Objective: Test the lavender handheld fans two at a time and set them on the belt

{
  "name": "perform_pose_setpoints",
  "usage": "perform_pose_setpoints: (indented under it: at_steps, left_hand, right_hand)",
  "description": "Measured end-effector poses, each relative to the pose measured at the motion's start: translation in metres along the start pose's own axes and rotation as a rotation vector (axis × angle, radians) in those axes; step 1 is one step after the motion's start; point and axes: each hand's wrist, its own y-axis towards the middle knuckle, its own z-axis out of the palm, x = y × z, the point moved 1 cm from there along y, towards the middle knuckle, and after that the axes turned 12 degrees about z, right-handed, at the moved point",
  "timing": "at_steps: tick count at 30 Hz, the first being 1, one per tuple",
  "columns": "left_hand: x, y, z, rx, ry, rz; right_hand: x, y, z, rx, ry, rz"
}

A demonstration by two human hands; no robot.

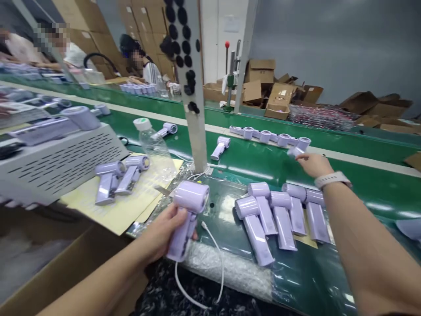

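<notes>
My left hand (171, 230) is wrapped round the handle of a lavender handheld fan (190, 197), held upright at the bench's near edge. A white cable (221, 259) loops below and beside it; whether it is plugged into the fan I cannot tell. My right hand (314, 164), with a pale band on the wrist, stretches over the green conveyor. Its fingers pinch a second lavender handheld fan (303, 144) at the right end of a row of fans (265, 136). Between my arms, several more fans (283, 215) lie side by side on the bench.
A pale post (194, 131) rises ahead of my left hand. To the left are a slotted white box (66, 162), a clear bottle (154, 145) and two fans (108, 180) on yellow paper. Another fan (221, 148) lies near the post. Co-workers (141, 61) sit across the line.
</notes>
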Motion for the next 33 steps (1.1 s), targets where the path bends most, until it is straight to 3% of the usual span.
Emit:
perform_pose_setpoints:
  at_steps: [2, 4, 6, 8, 10, 12, 14, 16, 18, 23, 27, 29, 33]
  left_hand:
    - [0.009, 0.003, 0.021, 0.002, -0.190, -0.023]
    - [0.013, 0.014, 0.041, -0.013, -0.357, 0.053]
    - [0.014, 0.024, 0.051, -0.030, -0.502, 0.144]
    - [0.012, 0.028, 0.045, -0.034, -0.549, 0.201]
    - [0.007, 0.024, 0.026, -0.046, -0.506, 0.226]
    - [0.001, 0.014, 0.000, -0.074, -0.407, 0.228]
    - [-0.006, 0.005, -0.025, -0.119, -0.288, 0.250]
    - [-0.012, -0.003, -0.041, -0.154, -0.194, 0.308]
    - [-0.017, -0.007, -0.046, -0.160, -0.156, 0.368]
    - [-0.023, -0.011, -0.023, -0.141, -0.290, 0.471]
    - [-0.024, -0.009, 0.007, -0.107, -0.473, 0.502]
    - [-0.024, -0.006, 0.022, -0.092, -0.509, 0.477]
    - [-0.018, 0.002, 0.041, -0.075, -0.544, 0.468]
  right_hand:
    - [0.029, -0.033, 0.002, 0.102, 0.005, -0.007]
    - [0.061, -0.082, 0.010, 0.174, 0.044, -0.093]
    - [0.095, -0.139, 0.021, 0.182, 0.152, -0.397]
    - [0.120, -0.190, 0.037, 0.238, 0.177, -0.608]
    - [0.136, -0.222, 0.057, 0.399, 0.161, -0.581]
    - [0.143, -0.234, 0.079, 0.534, 0.091, -0.405]
    - [0.145, -0.235, 0.099, 0.568, 0.009, -0.250]
    - [0.147, -0.232, 0.113, 0.551, -0.031, -0.209]
    - [0.147, -0.232, 0.120, 0.580, -0.017, -0.213]
    - [0.130, -0.248, 0.101, 0.811, 0.174, -0.244]
    - [0.118, -0.264, 0.083, 1.012, 0.596, -0.157]
    - [0.119, -0.270, 0.079, 1.022, 0.788, -0.080]
    - [0.128, -0.280, 0.079, 0.924, 0.934, -0.059]
